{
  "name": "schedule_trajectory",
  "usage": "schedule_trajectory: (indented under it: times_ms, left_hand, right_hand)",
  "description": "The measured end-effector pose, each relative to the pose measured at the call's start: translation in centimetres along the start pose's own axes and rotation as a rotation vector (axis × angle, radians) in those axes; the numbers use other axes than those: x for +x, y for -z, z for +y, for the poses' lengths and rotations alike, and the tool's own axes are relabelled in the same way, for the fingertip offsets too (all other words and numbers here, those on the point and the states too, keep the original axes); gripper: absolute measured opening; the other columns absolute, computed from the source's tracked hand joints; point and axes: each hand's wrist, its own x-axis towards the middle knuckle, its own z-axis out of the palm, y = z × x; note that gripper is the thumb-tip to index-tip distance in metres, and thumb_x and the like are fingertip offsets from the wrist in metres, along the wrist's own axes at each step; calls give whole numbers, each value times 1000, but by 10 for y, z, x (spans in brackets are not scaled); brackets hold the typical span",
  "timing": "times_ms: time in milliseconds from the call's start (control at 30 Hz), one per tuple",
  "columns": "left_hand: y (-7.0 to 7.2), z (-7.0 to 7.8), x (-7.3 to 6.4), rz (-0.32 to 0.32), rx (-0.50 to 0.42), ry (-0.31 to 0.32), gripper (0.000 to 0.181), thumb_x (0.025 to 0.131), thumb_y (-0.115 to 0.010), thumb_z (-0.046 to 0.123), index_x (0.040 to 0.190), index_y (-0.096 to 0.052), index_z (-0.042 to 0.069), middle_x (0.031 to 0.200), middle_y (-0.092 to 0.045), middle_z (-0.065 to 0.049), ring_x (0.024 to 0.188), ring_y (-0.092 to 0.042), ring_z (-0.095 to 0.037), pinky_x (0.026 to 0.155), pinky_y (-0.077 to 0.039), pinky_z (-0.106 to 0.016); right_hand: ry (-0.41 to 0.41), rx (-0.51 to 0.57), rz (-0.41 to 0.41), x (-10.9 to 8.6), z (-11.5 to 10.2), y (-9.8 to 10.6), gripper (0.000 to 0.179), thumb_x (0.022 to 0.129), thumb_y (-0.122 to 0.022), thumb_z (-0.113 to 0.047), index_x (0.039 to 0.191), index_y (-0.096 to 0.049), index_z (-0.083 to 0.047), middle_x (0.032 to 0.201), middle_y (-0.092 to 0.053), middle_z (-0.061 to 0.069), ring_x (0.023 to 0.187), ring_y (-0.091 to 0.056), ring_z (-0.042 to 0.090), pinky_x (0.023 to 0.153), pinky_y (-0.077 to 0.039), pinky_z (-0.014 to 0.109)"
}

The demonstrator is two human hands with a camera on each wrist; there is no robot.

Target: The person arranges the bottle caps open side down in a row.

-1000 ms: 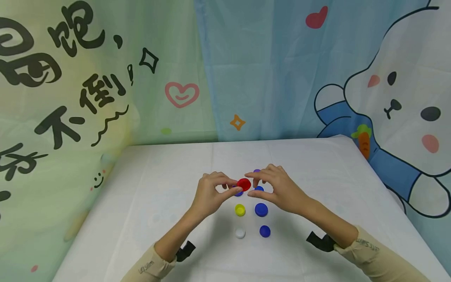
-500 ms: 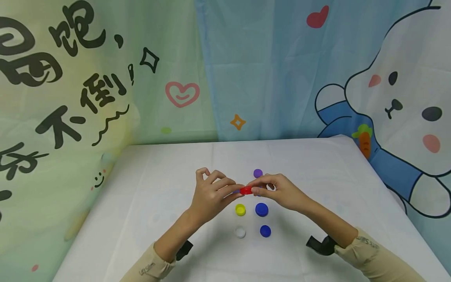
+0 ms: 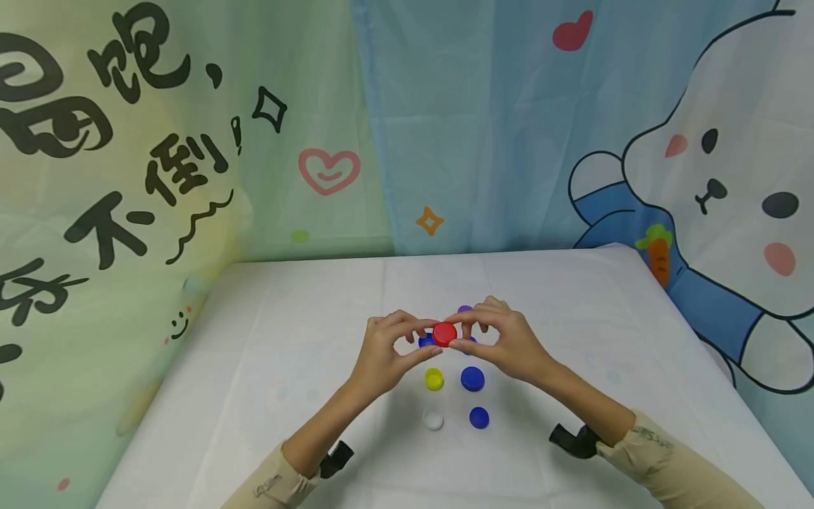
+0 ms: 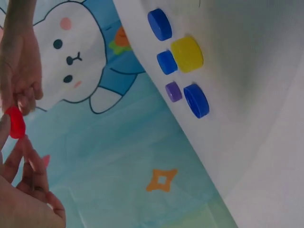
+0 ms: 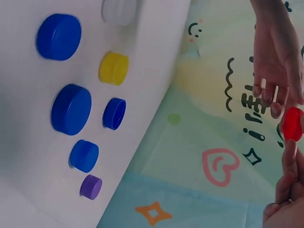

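A red bottle cap is held up over the table, its round face turned toward the head camera. My left hand pinches its left edge between thumb and index finger. At the opposite edge, thumb and index finger of my right hand grip it too. Both wrist views show the red cap between the two hands, near the image border. Behind my left fingertips a blue cap lies partly covered. Another small blue cap is mostly hidden by my right hand in the head view.
On the white cloth lie more caps in two rows: yellow, white, a large blue cap, a blue cap and a purple cap. A printed curtain hangs behind the table.
One second ago only my left hand held the red cap; my right hand has since taken hold too. The cap turned edge-on, then tilted face-on and rose slightly. The other caps stayed put.
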Motion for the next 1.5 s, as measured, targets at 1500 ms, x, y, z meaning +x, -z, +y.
schedule_trajectory:
  times_ms: [1500]
  left_hand:
    - [-51,-118,34,-476,578,265,29,76,-76,29,102,-73,18,82,-65,3,77,-57,-16,70,-36,-35]
  right_hand:
    - [-187,-461,-319,49,112,-64,34,78,-74,-34,105,-72,-14,88,-66,2,83,-46,19,75,-33,37]
